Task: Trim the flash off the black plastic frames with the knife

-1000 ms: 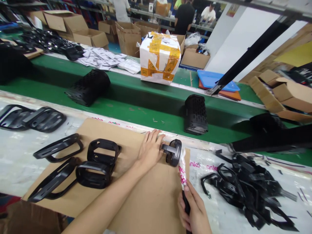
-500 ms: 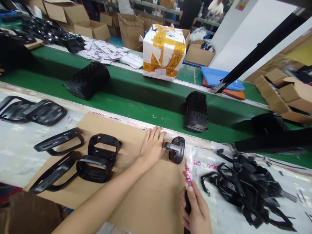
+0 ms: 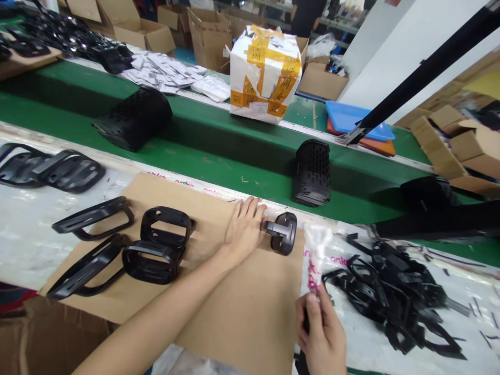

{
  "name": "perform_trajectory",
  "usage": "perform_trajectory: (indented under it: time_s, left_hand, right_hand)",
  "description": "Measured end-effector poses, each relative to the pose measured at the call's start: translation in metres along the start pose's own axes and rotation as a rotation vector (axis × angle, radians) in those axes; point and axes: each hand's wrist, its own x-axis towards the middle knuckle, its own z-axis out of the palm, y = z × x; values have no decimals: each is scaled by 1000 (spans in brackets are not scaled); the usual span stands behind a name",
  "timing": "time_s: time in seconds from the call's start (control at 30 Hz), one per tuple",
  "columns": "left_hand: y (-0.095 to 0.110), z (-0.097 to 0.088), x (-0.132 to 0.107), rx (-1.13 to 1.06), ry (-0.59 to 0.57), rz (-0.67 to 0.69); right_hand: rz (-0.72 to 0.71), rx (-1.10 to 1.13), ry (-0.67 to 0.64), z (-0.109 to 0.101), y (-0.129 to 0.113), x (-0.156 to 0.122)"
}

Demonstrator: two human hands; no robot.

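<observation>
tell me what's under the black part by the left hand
The black part, gripped by the left hand, rests on a brown cardboard sheet. The sheet hides the table beneath; only white plastic cover shows around it.

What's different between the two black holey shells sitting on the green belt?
The left shell lies tipped over on its side; the right shell stands upright on one end. The left shell is well away from the hands; the right shell sits just beyond the left hand. Both are black, rounded, covered in small holes, and rest on the green belt.
</observation>
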Motion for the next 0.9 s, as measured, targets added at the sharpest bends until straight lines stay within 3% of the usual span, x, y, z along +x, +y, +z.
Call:
perform_trajectory:
  time_s: [0.13, 0.33, 0.43, 0.57, 0.63, 0.73, 0.77, 0.9]
  left_hand:
    - [0, -1, 0, 10, -35, -6]
    - [-1, -1, -1, 9, -23, 6]
    - [0, 0, -1, 17, -17, -2]
    - [1, -1, -1, 17, -14, -11]
    - [0, -1, -1, 11, -17, -11]
    - [0, -2, -2, -7, -18, -3]
    - [0, -2, -2, -12, -13, -2]
    - [-4, 1, -2, -38, 1, 11]
  right_hand:
    - [-47, 42, 110, 6, 1, -9]
    - [283, -84, -317, 9, 16, 6]
    - [267, -88, -201, -1, 9, 7]
    - [45, -99, 79, -2, 8, -1]
    - [12, -163, 8, 1, 12, -1]
    - [116, -239, -278, 3, 14, 6]
    - [151, -238, -318, 1, 13, 8]
    - [166, -149, -168, -8, 5, 13]
